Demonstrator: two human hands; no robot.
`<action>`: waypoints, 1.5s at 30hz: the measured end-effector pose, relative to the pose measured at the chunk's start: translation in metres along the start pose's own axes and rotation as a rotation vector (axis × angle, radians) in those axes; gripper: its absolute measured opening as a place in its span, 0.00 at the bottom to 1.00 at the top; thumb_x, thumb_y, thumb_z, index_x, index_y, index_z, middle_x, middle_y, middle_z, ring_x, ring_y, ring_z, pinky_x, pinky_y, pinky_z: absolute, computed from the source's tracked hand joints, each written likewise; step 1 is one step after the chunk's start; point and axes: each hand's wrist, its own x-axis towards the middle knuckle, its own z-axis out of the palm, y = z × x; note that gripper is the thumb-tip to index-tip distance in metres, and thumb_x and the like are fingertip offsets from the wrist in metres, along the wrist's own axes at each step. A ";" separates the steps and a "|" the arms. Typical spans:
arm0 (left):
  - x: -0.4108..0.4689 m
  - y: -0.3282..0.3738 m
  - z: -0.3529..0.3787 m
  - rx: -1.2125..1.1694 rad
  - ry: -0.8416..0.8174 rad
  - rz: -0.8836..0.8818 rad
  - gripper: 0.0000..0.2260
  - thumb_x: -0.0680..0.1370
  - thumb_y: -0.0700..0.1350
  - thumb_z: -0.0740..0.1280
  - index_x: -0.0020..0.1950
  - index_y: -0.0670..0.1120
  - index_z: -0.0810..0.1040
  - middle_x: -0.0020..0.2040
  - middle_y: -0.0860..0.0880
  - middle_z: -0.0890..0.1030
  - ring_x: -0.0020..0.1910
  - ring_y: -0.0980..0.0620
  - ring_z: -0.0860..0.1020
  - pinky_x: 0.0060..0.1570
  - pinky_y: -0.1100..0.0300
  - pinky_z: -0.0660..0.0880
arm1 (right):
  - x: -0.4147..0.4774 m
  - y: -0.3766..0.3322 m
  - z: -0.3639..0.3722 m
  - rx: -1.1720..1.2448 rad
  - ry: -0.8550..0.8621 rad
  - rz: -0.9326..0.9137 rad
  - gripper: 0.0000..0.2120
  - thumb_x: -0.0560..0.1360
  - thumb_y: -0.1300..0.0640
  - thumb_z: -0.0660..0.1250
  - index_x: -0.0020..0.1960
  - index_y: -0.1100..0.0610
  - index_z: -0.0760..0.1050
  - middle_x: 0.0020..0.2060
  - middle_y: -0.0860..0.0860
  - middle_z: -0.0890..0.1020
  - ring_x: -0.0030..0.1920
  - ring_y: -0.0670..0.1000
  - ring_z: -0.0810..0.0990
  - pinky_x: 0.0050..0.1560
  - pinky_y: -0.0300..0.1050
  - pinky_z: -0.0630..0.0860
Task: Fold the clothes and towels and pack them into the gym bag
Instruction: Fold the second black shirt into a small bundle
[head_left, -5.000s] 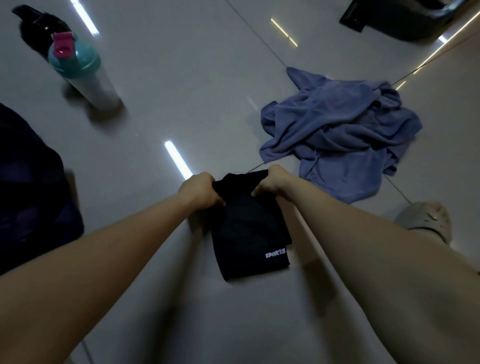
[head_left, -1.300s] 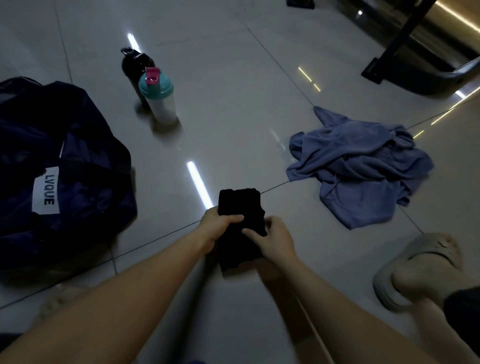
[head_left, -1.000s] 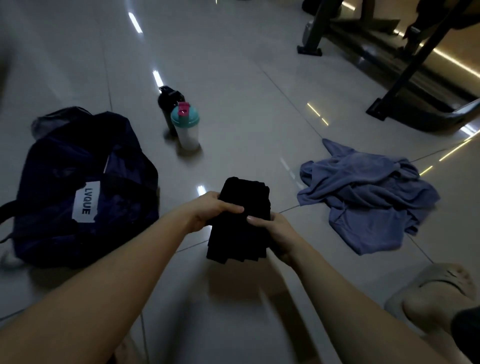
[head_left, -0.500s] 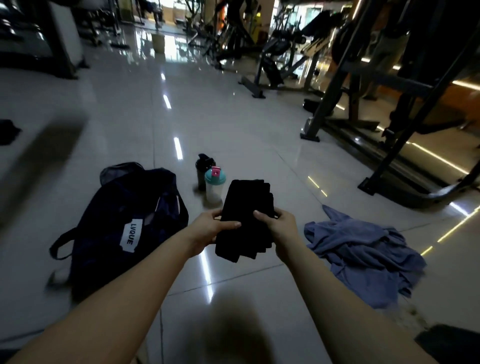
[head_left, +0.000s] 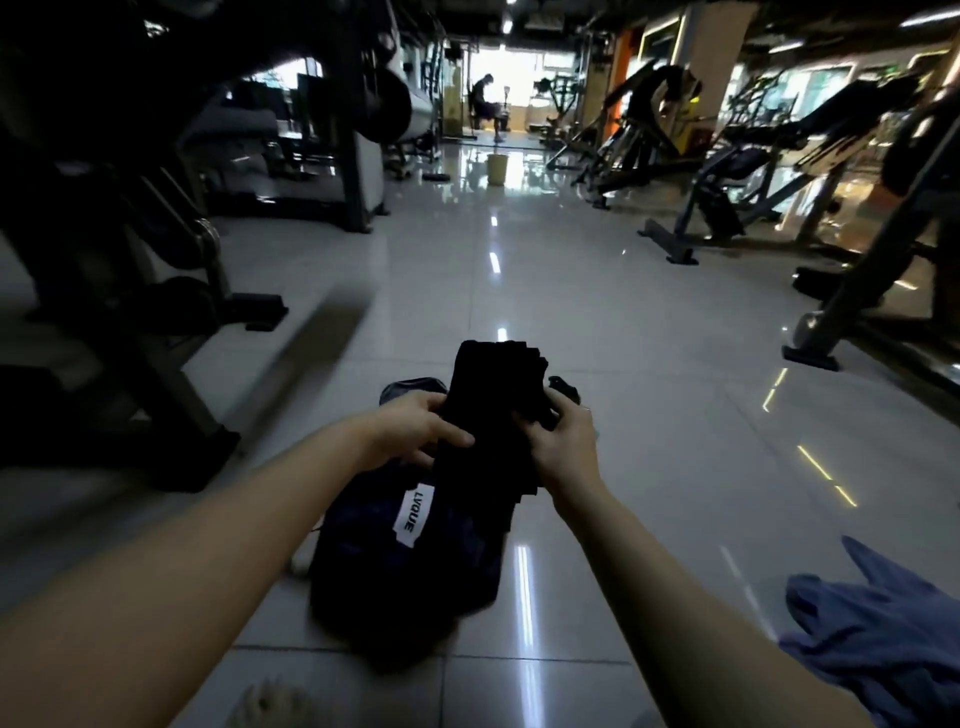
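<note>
Left fingers (head_left: 449, 437): they are curling round the left side of the folded black cloth (head_left: 493, 410) and gripping it.
Right fingers (head_left: 529, 423): they are curling round the right side of the same cloth and gripping it too.
Cloth and fingers: the cloth is sitting between the two hands. Its top end is sticking out above the fingers and its bottom end is hanging below them.
Left hand (head_left: 413, 428): it is reaching forward on a long bare arm, up in the air over the gym bag (head_left: 384, 566).
Right hand (head_left: 566, 449): it is reaching forward beside the left one, at about the same height.
Cloth direction: its long way is running up and down, with the top end pointing away from the person.
Gym bag: it is lying on the shiny floor (head_left: 649, 415) under the hands, showing its white label (head_left: 414, 512).
Blue cloth (head_left: 883, 629): it is lying crumpled on the floor at the right, well apart from the bag.
</note>
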 end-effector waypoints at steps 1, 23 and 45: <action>0.006 -0.002 -0.009 0.005 -0.001 -0.013 0.15 0.76 0.36 0.74 0.61 0.45 0.81 0.51 0.47 0.86 0.51 0.46 0.86 0.47 0.52 0.82 | 0.008 0.004 0.009 -0.016 0.000 -0.005 0.12 0.77 0.61 0.69 0.59 0.52 0.81 0.47 0.46 0.86 0.49 0.46 0.85 0.53 0.56 0.83; 0.111 -0.246 -0.025 1.010 0.315 -0.512 0.11 0.78 0.51 0.69 0.50 0.43 0.76 0.44 0.45 0.79 0.42 0.45 0.78 0.40 0.53 0.80 | 0.076 0.180 0.060 -0.844 -0.207 0.220 0.12 0.73 0.58 0.64 0.55 0.51 0.79 0.46 0.52 0.83 0.47 0.57 0.82 0.47 0.56 0.81; 0.114 -0.154 -0.010 1.061 0.257 -0.148 0.15 0.73 0.60 0.69 0.51 0.50 0.78 0.57 0.46 0.80 0.54 0.44 0.78 0.52 0.51 0.78 | 0.080 0.163 0.031 -0.942 -0.490 0.328 0.07 0.72 0.53 0.71 0.47 0.54 0.79 0.39 0.52 0.83 0.40 0.54 0.83 0.44 0.57 0.83</action>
